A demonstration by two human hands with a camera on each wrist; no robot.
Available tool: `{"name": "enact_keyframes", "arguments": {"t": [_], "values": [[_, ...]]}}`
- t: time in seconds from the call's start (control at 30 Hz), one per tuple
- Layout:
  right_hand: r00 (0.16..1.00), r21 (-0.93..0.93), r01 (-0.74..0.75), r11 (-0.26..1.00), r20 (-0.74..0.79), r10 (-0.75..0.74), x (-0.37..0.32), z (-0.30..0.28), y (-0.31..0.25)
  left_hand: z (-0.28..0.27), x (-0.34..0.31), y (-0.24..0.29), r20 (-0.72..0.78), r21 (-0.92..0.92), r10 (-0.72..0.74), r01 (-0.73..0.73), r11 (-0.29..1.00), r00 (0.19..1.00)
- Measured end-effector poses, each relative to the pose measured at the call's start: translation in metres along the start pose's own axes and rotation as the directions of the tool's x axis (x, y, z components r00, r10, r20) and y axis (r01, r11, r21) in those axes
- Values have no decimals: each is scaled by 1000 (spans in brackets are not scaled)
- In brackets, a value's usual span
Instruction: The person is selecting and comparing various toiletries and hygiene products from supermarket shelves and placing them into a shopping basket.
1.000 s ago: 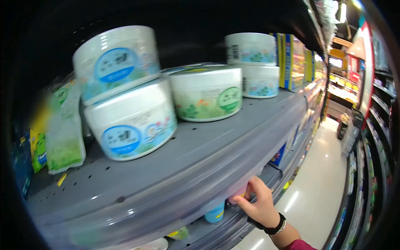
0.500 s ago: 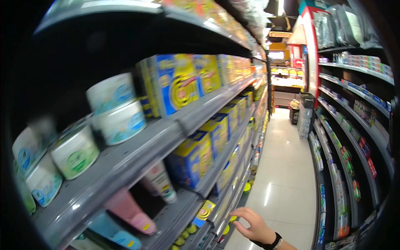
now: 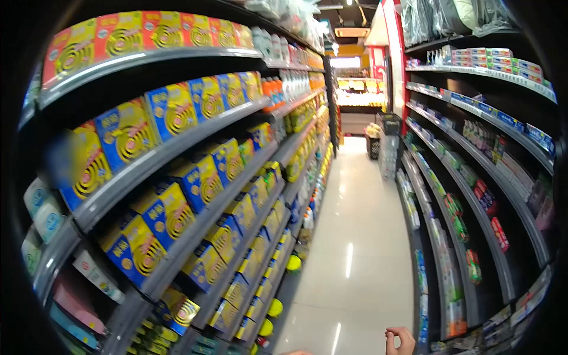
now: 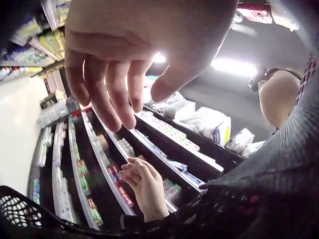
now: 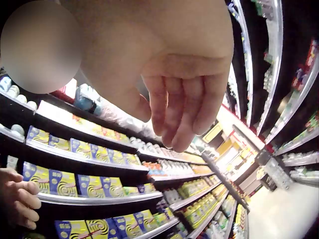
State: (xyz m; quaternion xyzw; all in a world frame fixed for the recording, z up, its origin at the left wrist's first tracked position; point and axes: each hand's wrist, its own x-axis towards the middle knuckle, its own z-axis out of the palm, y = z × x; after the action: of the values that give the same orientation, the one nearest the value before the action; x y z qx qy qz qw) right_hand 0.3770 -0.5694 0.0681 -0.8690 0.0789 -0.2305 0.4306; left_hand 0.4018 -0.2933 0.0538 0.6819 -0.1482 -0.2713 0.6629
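My right hand (image 3: pixel 400 341) is low in the head view, over the aisle, with its fingers loosely bent and nothing in them. In the right wrist view that hand (image 5: pixel 174 74) hangs with its fingers relaxed. Only a sliver of my left hand (image 3: pixel 297 352) shows at the bottom edge of the head view. Seen from the left wrist, my left hand (image 4: pixel 134 55) has loose, spread fingers and holds nothing. Nearest on the left are shelves of blue and yellow boxes with a spiral print (image 3: pixel 177 109), apart from both hands.
Shelving with small packages (image 3: pixel 454 213) lines the right side. A pale tiled floor (image 3: pixel 331 236) runs between the shelves towards a dark bin (image 3: pixel 373 147) and a lit display. White tubs (image 3: pixel 47 220) and a pink tube (image 3: pixel 80 307) stand at the far left. A black mesh basket (image 4: pixel 20 211) shows in the left wrist view.
My right hand has left the pink tube on the lower shelf and moved away over the aisle. The head view has swung right, from the white tubs to the length of the aisle.
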Motion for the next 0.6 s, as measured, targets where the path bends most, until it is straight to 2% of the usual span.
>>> {"name": "enact_keyframes", "arguments": {"t": [0.03, 0.1, 0.13, 0.2, 0.23, 0.3, 0.33, 0.4, 0.43, 0.57, 0.6], "values": [[998, -5, -40, 999, -51, 40, 1, -13, 9, 6, 19, -1, 61, 70, -27, 22, 997, 998], [993, -3, -102, 995, -62, 101, -2, -28, 43, 23, 54, -2, 165, 33, 56, -62, 998, 985], [987, -14, -136, 991, -87, 134, -2, -34, 49, 28, 71, 2, 193, 18, 49, -53, 998, 980], [974, -36, -182, 983, -144, 175, -3, -40, 70, 32, 101, 10, 309, 134, -136, 98, 986, 941], [968, -48, -202, 978, -162, 192, -4, -45, 80, 39, 112, 10, 336, 133, -141, 101, 986, 931], [957, -102, -232, 967, -202, 209, -3, -47, 96, 47, 130, 10, 348, 50, -42, 27, 998, 936], [951, -135, -249, 959, -221, 216, 1, -47, 99, 46, 143, 8, 370, 52, -48, 31, 998, 928], [940, -116, -288, 951, -223, 257, 14, -44, 103, 43, 172, 2, 400, 154, 5, -73, 985, 916], [934, -89, -312, 946, -212, 288, 22, -39, 105, 41, 186, 0, 419, 150, 2, -72, 986, 908], [940, -84, -296, 952, -201, 275, 75, -14, 109, 26, 249, -5, 428, 26, 108, -131, 991, 897], [951, -124, -257, 958, -207, 228, 92, -6, 112, 19, 267, -4, 427, -5, 150, -163, 987, 892]]}}
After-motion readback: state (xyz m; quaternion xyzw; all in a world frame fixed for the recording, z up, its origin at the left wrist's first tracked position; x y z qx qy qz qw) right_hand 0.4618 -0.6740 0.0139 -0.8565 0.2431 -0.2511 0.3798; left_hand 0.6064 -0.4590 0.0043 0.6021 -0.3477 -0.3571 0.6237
